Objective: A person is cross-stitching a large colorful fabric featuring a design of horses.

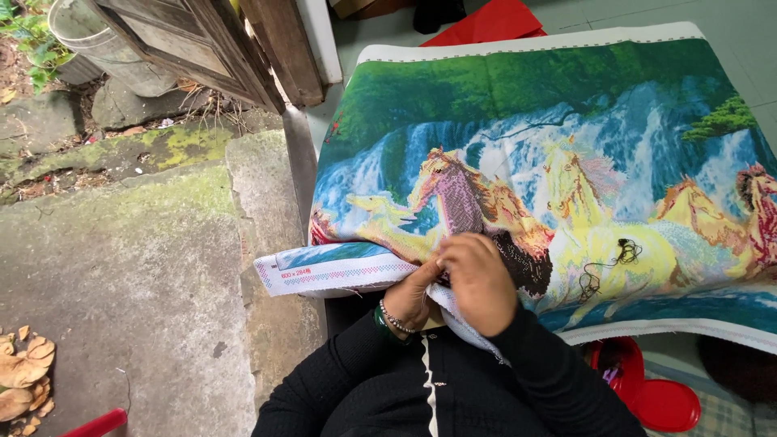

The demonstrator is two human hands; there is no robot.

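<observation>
Colourful cross-stitch horse canvas (566, 162) is pinched at its near edge by both hands (453, 283), where loose dark thread (607, 267) could snag and knot.

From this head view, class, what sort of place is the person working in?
Probably a house doorway opening onto a yard. A wooden door stands open beside mossy stone paving and dry leaves, while the hands work an embroidery canvas over tiled floor.
</observation>
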